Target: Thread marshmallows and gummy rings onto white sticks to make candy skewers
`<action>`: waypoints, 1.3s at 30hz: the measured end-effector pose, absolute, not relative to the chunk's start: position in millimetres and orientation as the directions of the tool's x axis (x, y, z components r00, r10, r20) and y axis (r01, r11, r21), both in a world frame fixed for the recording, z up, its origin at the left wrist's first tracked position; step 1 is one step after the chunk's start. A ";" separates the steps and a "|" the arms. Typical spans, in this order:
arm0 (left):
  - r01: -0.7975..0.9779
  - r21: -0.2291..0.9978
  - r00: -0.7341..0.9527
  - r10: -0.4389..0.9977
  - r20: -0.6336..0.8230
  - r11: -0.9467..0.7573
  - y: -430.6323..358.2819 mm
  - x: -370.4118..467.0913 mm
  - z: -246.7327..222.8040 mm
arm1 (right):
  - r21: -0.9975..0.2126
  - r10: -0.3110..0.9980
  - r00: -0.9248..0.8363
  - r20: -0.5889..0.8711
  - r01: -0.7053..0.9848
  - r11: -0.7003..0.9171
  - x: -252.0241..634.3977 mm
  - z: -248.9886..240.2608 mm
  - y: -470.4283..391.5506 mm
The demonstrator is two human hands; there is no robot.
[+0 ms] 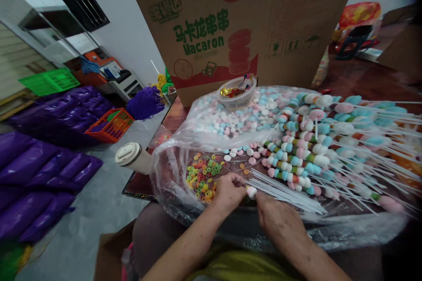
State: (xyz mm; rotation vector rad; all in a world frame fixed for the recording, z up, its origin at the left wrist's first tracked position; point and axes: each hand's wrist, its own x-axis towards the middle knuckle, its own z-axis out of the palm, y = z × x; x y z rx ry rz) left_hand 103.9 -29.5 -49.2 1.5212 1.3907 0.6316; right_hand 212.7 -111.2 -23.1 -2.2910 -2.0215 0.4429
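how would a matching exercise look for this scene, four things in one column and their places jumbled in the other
Column one
1. lidded cup
2. orange basket
3. round tub
4. loose white sticks

Column two
A. on the floor, beside purple bags
B. just beyond the right hand
C. by the left edge of the table
D. close in front of the cardboard box

Right pairs: 1-C, 2-A, 3-D, 4-B
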 end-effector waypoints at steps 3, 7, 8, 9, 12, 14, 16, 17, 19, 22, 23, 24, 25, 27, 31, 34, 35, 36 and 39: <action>0.328 0.939 0.272 0.942 -0.196 0.101 -20.3 99.6 -33.9 | -0.401 0.994 0.097 -0.053 0.909 -0.110 218.6 -28.9 -99.2; 0.605 0.776 0.323 0.946 -0.037 -0.176 20.8 90.5 -11.9 | -0.555 0.972 0.233 0.033 0.813 -0.176 233.7 -35.4 -58.6; 0.745 0.629 0.314 0.949 -0.034 -0.224 31.5 90.9 -9.3 | -0.549 0.961 0.275 0.024 0.807 -0.217 236.1 -36.1 -46.4; 0.792 0.561 0.312 0.950 -0.034 -0.240 40.5 92.8 -8.2 | -0.539 0.953 0.304 0.012 0.805 -0.250 237.5 -36.6 -35.0; 0.849 0.448 0.330 0.943 -0.040 -0.278 52.6 101.5 -10.2 | -0.531 0.941 0.337 -0.027 0.793 -0.299 236.5 -38.1 -12.3; 0.854 0.415 0.358 0.933 -0.029 -0.315 49.6 103.3 -12.7 | -0.537 0.940 0.338 -0.040 0.786 -0.305 234.8 -40.0 -9.3; 0.848 0.395 0.386 0.922 -0.004 -0.353 41.8 99.2 -13.4 | -0.568 0.946 0.321 -0.037 0.773 -0.284 234.6 -41.4 -14.0; 0.842 0.393 0.396 0.918 0.015 -0.369 36.9 95.6 -12.7 | -0.594 0.953 0.301 -0.029 0.761 -0.258 235.1 -41.4 -18.0; 0.804 0.461 0.387 0.919 0.073 -0.376 25.5 88.5 -9.5 | -0.662 0.968 0.250 -0.001 0.726 -0.189 235.6 -39.3 -26.9; 0.627 0.714 0.263 0.947 0.182 -0.311 5.1 85.8 -2.5 | -0.777 0.980 0.197 0.040 0.623 -0.093 230.1 -30.3 -39.0; 0.538 0.786 0.216 0.951 0.220 -0.304 -1.8 87.5 -0.3 | -0.839 0.978 0.205 0.046 0.539 -0.073 226.0 -25.8 -42.5; 0.456 0.832 0.183 0.948 0.259 -0.315 -8.4 90.0 1.5 | -0.903 0.973 0.225 0.051 0.427 -0.051 221.0 -20.4 -45.8; 0.382 0.859 0.162 0.939 0.302 -0.342 -14.2 93.0 2.8 | -0.956 0.967 0.248 0.051 0.292 -0.025 215.7 -14.4 -49.1; 0.236 0.901 0.138 0.931 0.339 -0.363 -22.8 98.2 4.4 | -1.000 0.965 0.263 0.000 0.008 -0.002 205.5 -1.2 -56.0; -0.079 0.993 0.124 0.988 0.095 -0.086 -30.6 101.3 6.0 | -0.931 0.976 0.111 -0.189 -0.337 -0.142 194.2 19.5 -68.8; -0.166 0.986 0.105 0.994 0.016 0.001 -34.7 98.0 9.0 | -0.911 0.979 0.099 -0.180 -0.392 -0.128 192.7 23.0 -72.3; -0.160 0.987 0.094 0.995 0.023 -0.008 -35.6 96.1 10.3 | -0.915 0.979 0.106 -0.173 -0.385 -0.120 192.9 22.7 -72.5; -0.147 0.989 0.085 0.996 0.033 -0.020 -36.1 94.0 11.7 | -0.920 0.978 0.115 -0.174 -0.373 -0.120 193.4 22.5 -72.6; -0.141 0.990 0.050 0.999 0.020 -0.013 -33.9 87.6 15.8 | -0.935 0.975 0.132 -0.177 -0.333 -0.125 196.1 24.2 -74.2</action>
